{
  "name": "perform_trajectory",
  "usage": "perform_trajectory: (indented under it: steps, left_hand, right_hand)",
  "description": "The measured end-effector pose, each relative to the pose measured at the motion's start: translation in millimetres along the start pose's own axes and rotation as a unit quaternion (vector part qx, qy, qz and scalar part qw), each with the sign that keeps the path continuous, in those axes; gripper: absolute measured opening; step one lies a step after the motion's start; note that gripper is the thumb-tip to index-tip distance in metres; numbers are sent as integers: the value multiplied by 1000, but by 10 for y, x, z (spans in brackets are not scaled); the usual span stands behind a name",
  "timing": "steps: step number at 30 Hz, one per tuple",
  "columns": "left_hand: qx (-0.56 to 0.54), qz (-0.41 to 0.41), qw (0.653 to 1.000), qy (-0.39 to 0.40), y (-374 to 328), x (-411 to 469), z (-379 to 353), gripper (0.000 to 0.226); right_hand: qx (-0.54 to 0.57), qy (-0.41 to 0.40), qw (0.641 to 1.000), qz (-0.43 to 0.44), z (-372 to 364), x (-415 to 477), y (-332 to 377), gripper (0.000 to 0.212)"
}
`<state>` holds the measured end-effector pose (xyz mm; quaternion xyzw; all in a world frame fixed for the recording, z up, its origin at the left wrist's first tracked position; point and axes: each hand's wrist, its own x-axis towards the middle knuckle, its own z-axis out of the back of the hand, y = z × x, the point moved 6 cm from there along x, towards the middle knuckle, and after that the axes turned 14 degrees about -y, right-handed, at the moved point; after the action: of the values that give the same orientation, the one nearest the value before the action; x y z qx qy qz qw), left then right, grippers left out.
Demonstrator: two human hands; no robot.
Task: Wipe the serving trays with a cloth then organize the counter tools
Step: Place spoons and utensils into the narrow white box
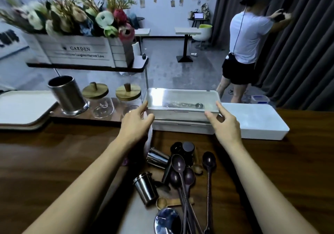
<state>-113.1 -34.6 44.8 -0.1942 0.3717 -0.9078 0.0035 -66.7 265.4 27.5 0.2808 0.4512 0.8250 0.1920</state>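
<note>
Left hand (136, 123) and right hand (225, 125), relaxed, grasping nothing, flanked the clear-lidded utensil box (180, 112); a nudge risked sliding it off the white box (181, 127) beneath.

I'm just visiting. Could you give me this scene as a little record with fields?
left hand: fingers straight at the left end of the clear-lidded box
right hand: fingers spread at the box's right end
box: sits on a second white box; a metal spoon inside
counter: dark spoons and steel cups lying loose in front
left side: stacked trays, steel canister, glass jars with wooden lids
</note>
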Motion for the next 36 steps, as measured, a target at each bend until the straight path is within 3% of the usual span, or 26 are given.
perform_trajectory:
  steps: [8,16,31,36]
  left_hand:
    - [-21,-43,999,1,49,58,-104,65]
    - [-83,-34,994,59,223,26,-259,99]
    - [-126,-59,985,97,158,-16,-187,98]
    - [-134,-44,988,61,161,-197,24,87]
  right_hand:
    - [-37,-4,999,17,25,-86,-58,74]
    - [-87,54,995,13,-28,-141,-60,96]
    - [-111,107,988,23,62,-160,-56,109]
    - [-164,63,984,-3,341,-215,-265,99]
